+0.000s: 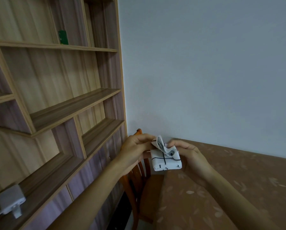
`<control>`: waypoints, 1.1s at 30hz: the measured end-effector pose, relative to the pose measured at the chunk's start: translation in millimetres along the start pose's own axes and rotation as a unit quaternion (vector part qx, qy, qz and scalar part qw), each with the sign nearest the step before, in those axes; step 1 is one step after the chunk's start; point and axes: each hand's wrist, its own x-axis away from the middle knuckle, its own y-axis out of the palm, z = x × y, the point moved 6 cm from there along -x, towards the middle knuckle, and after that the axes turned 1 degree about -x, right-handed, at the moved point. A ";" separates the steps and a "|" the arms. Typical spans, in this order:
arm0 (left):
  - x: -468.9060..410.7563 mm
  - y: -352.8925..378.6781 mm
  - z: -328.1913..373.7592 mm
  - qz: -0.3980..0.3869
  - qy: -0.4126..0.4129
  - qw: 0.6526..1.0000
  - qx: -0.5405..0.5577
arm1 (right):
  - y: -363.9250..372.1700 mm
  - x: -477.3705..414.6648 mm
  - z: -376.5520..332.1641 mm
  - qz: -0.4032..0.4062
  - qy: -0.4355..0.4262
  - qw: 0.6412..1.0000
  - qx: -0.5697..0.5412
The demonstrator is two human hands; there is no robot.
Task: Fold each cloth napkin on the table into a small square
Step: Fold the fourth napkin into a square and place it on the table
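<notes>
A white cloth napkin (166, 161) with thin dark lines is folded into a small thick square and held in the air beyond the table's left end. My left hand (135, 146) pinches its upper left corner, where loose layers stick up. My right hand (188, 155) grips the right side, thumb on top near the bunched layers. Both forearms reach in from the bottom of the view. No other napkin shows.
The table (222, 188) with a brown leaf-patterned cloth fills the lower right, against a pale wall. An orange wooden chair (139, 178) stands under the hands. A wooden shelf unit (64, 105) covers the left, with a white device (11, 200) on its ledge.
</notes>
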 end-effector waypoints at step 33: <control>-17.7 23.5 -65.4 0.037 -0.049 0.997 -0.039 | -41.8 25.2 33.7 0.139 0.016 0.974 0.179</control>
